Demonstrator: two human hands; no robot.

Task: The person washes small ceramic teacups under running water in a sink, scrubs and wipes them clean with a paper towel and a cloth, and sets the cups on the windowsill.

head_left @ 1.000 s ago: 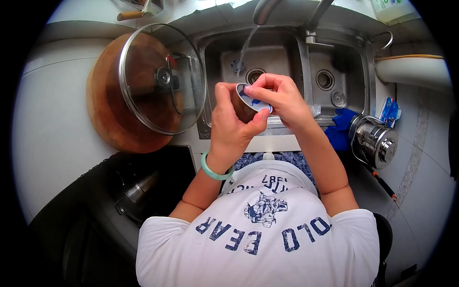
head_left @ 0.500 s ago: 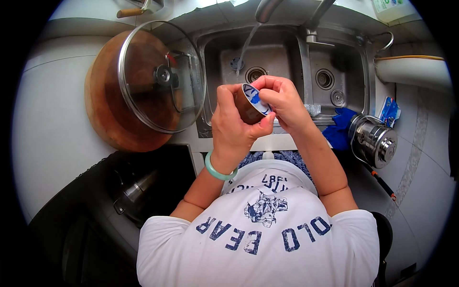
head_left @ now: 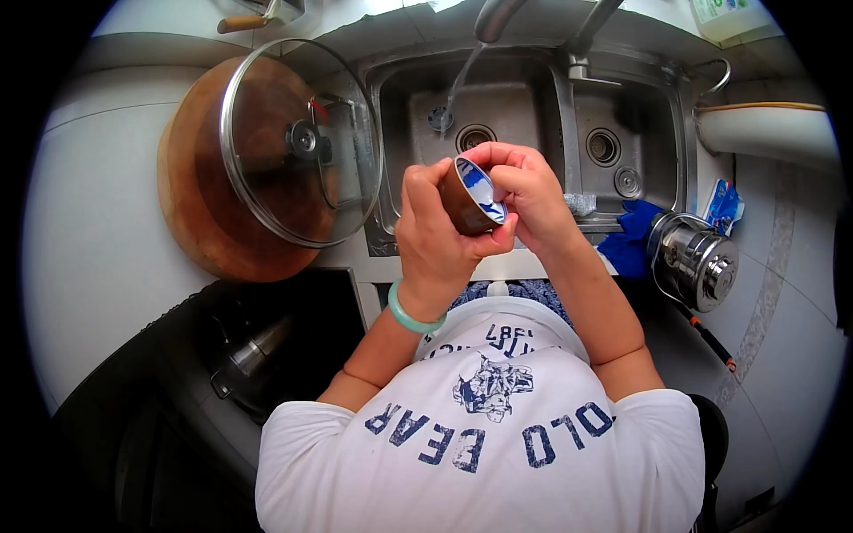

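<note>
In the head view, a small cup [head_left: 463, 203], brown outside with a blue-and-white pattern inside, is tilted with its mouth facing right. My left hand [head_left: 434, 229] is wrapped round the cup's outer wall, its thumb below the rim. At the cup's right side, my right hand [head_left: 531, 197] grips the rim with curled fingers, its thumb reaching into the mouth. Behind both hands, a stream of water [head_left: 458, 82] runs from the faucet [head_left: 495, 19] into the left basin of the sink [head_left: 524, 98].
Left of the sink, a glass pot lid [head_left: 267, 169] leans over a round wooden board [head_left: 191, 191]. To the right are a blue cloth [head_left: 633, 242], a metal lidded pot [head_left: 697, 262] and a blue packet [head_left: 724, 206]. A metal strainer [head_left: 627, 182] lies in the right basin.
The cup has turned slightly, showing more of its patterned inside. My right thumb and fingers have shifted a little along the rim. The water keeps running.
</note>
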